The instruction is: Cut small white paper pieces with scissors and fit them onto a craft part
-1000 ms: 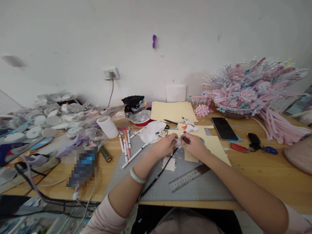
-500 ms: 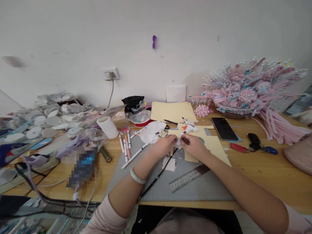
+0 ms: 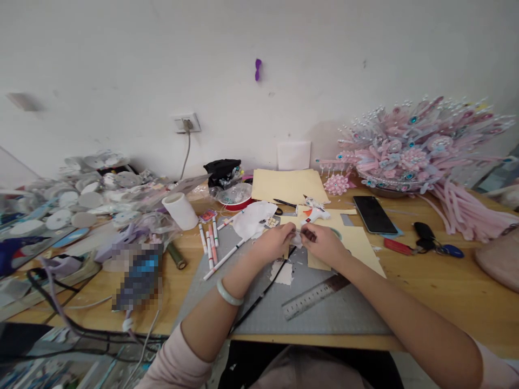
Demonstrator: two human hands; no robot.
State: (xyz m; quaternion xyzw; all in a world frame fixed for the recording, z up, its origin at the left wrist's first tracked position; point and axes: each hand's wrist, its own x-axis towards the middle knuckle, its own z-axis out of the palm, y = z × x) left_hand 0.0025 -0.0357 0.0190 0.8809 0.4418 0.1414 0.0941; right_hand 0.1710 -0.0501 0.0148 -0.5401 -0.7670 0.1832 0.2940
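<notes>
Over the grey cutting mat (image 3: 251, 319), my left hand (image 3: 276, 241) and my right hand (image 3: 324, 243) meet fingertip to fingertip. Both are closed on a small whitish piece (image 3: 297, 239), partly covered by the fingers; its kind does not show. Just beyond them lies a white glue gun (image 3: 317, 215) with an orange mark. Below the hands are a torn-edged scrap of pale paper (image 3: 283, 273), a black cable (image 3: 259, 298) and a steel ruler (image 3: 310, 300). Yellow card (image 3: 359, 243) extends under my right hand and forearm.
Left of my hands lie several markers (image 3: 210, 246), a white roll (image 3: 180, 211) and a cluttered heap of white discs (image 3: 60, 219). To the right are a phone (image 3: 375, 214), keys (image 3: 425, 243) and a large pink beaded headpiece (image 3: 409, 151). Yellow sheets (image 3: 290, 185) lie by the wall.
The view has shifted very slightly. My hands stay in the same place, still closed on the whitish piece.
</notes>
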